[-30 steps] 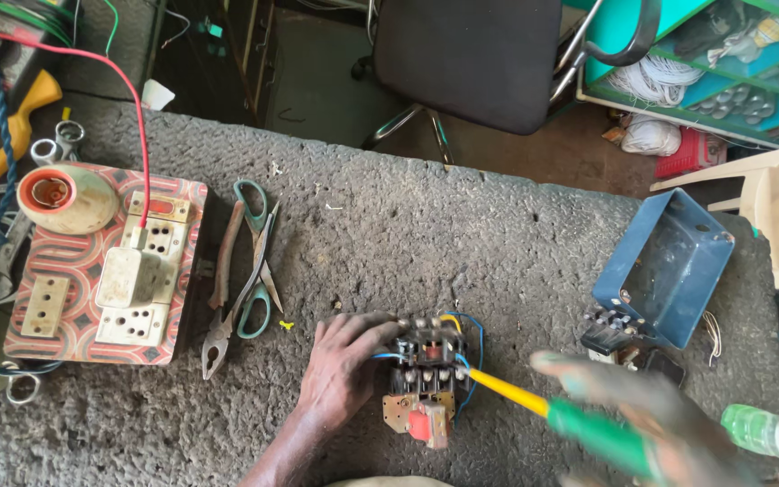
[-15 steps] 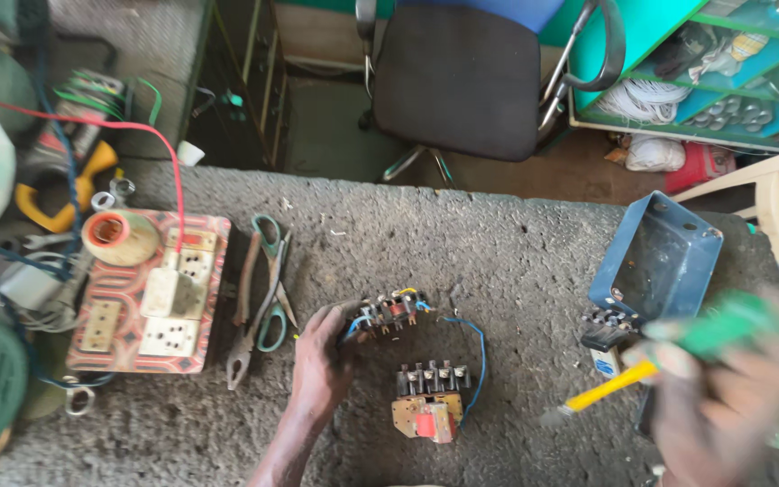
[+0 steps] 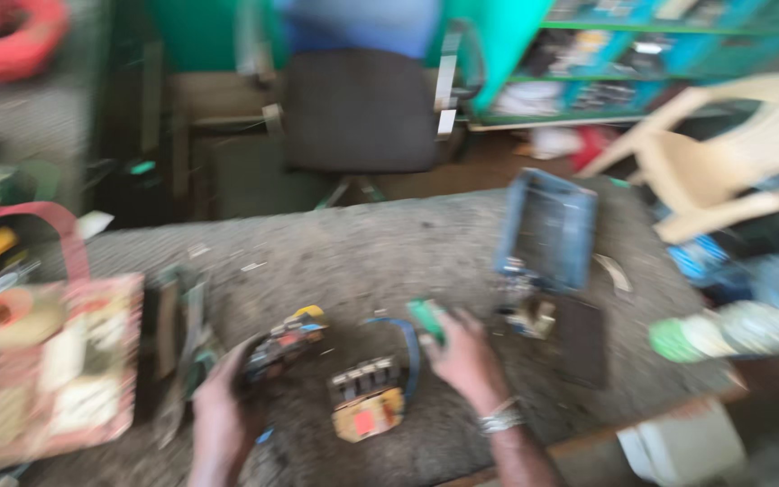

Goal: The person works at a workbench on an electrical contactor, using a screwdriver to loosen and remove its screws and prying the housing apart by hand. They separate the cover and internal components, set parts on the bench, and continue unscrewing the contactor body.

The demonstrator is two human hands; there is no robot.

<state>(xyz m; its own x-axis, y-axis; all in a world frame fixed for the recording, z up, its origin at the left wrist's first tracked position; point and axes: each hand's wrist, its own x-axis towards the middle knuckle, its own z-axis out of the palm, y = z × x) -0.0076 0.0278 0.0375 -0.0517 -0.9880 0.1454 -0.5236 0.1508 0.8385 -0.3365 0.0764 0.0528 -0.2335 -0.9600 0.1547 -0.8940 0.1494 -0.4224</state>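
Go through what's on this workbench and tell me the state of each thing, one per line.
Left hand: closed around a wired terminal block, lifted off the bench.
Right hand: grip closed on a green-handled tool.
Contactor base: lying flat on the bench, untouched, blue wire attached.
Blue metal box: open, tilted up.
Pliers: lying flat, too blurred to tell if open.
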